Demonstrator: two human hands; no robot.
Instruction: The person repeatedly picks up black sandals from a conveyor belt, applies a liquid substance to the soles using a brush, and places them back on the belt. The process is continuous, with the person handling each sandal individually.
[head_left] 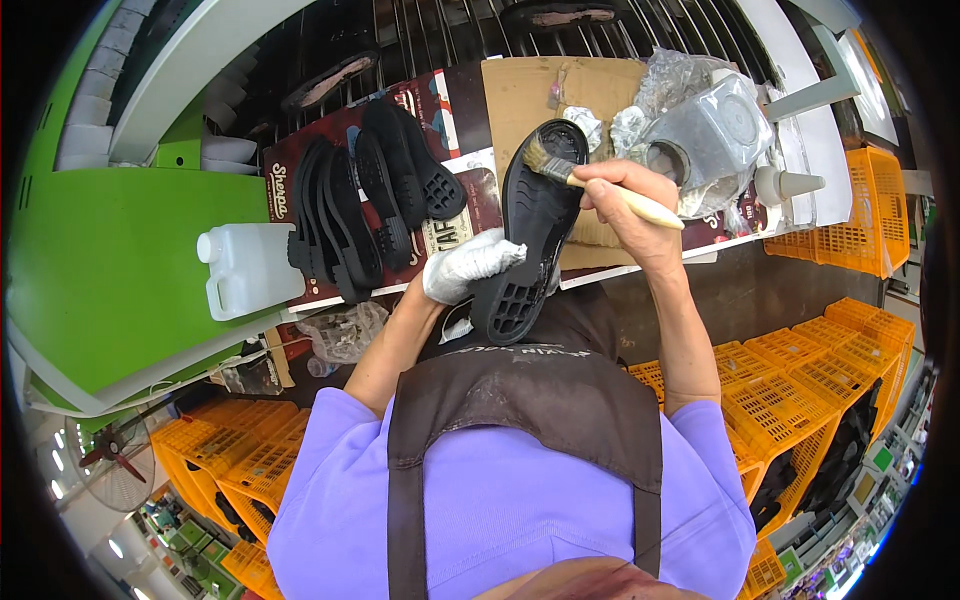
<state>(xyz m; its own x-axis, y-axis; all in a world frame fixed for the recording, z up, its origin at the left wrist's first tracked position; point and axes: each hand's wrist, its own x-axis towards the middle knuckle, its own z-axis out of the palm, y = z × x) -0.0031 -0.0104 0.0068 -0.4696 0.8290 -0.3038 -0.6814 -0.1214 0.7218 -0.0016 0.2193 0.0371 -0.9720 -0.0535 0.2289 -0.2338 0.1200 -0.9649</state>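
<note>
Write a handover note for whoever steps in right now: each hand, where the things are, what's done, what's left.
Left hand, in a white glove, grips the black shoe sole at its side, holding it tilted over the bench edge.
Right hand holds the brush; its bristles touch the sole's heel end.
Stack of black soles lies to the left on the bench; white jug farther left; plastic-wrapped container to the right, behind the brush hand.
Done: how much of the held sole is coated cannot be told.
Left: finish brushing this sole; whether the stack is brushed cannot be told.
</note>
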